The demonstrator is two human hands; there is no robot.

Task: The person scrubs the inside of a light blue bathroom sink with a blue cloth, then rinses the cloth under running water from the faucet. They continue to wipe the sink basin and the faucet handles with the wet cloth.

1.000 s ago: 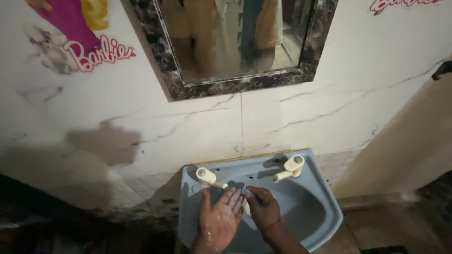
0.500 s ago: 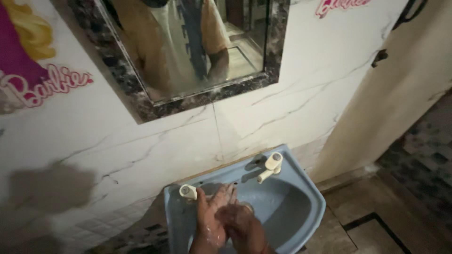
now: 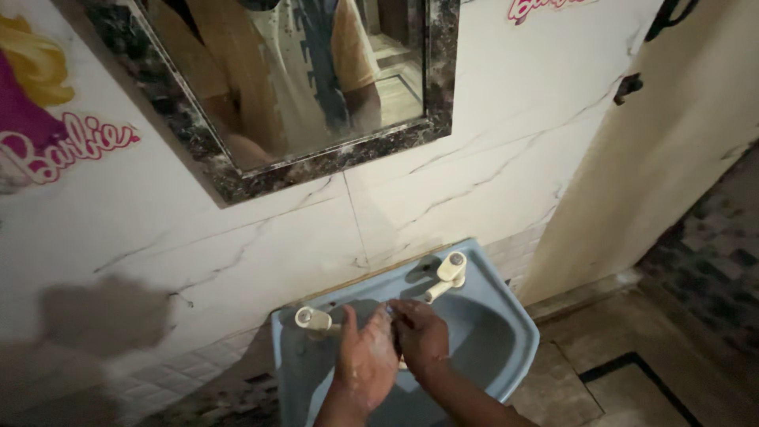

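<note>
Marbled white wall tiles behind a blue wall-mounted basin [image 3: 506, 332]. Over its bowl: left hand [image 3: 366, 357], fingers extended, lathered, pressed against right hand [image 3: 421, 334], fingers curled. Flanking: left cream tap [image 3: 313, 319], right cream tap [image 3: 446, 274]. Above: dark-framed mirror [image 3: 300, 170].

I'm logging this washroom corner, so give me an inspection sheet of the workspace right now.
Surface: blue wall-mounted basin on a white marble-look wall.
Job's things: two cream taps, left tap and right tap; whether water runs cannot be told.
Clutter: nothing seen.
Hands: left hand and right hand pressed together over the bowl, apparently lathered; no object seen in them.
Cables: nothing seen.
Surroundings: dark-framed mirror above, pink stickers on the wall, cream door to the right, dim tiled floor.
</note>
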